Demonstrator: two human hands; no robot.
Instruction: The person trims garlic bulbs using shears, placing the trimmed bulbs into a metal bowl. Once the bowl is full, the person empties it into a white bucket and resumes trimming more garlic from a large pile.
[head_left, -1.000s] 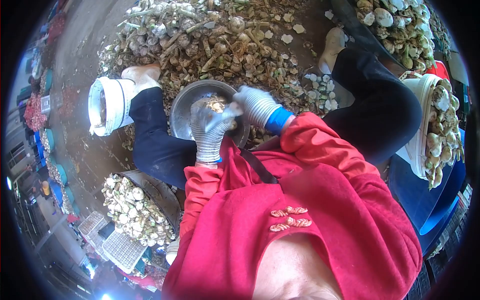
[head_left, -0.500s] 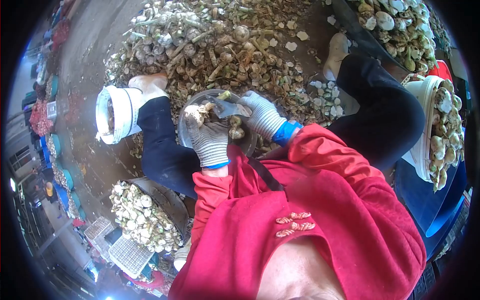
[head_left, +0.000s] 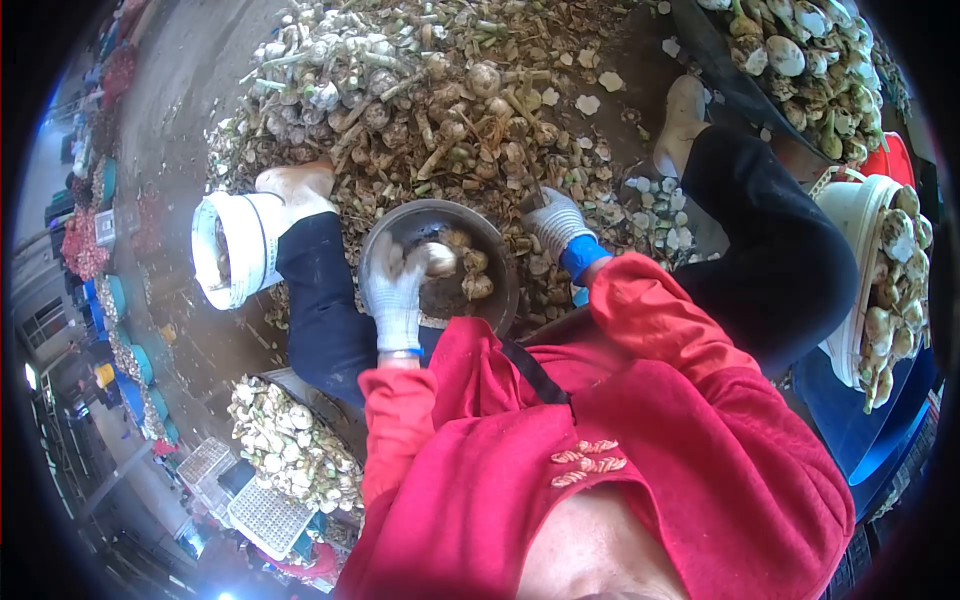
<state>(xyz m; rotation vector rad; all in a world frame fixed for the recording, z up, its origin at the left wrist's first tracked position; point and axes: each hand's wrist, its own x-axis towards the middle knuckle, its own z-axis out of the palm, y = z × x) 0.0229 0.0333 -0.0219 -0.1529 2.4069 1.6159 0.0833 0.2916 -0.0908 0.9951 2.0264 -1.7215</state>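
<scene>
My left hand [head_left: 395,295], in a striped glove and smeared by motion, is over the left side of a round metal bowl [head_left: 508,290]. Its fingers look apart, beside a pale garlic bulb [head_left: 437,260] in the bowl. Other browner bulbs [head_left: 476,285] lie to the right of it. My right hand [head_left: 557,225], gloved with a blue cuff, is right of the bowl over the husks. Its fingers are closed round the knife [head_left: 538,188], of which only a thin dark edge shows.
A big heap of garlic and stalks [head_left: 400,110] spreads beyond the bowl. A white bucket [head_left: 232,250] stands at left, with a full sack of bulbs [head_left: 290,440] below it. Another white bucket [head_left: 845,215] with garlic is at right. Cut pieces [head_left: 660,205] litter the floor.
My right hand has moved right, away from the bowl, with the knife. The bulb that was in my left hand now shows at its fingertips over the bowl, and that hand has drawn slightly down and left.
</scene>
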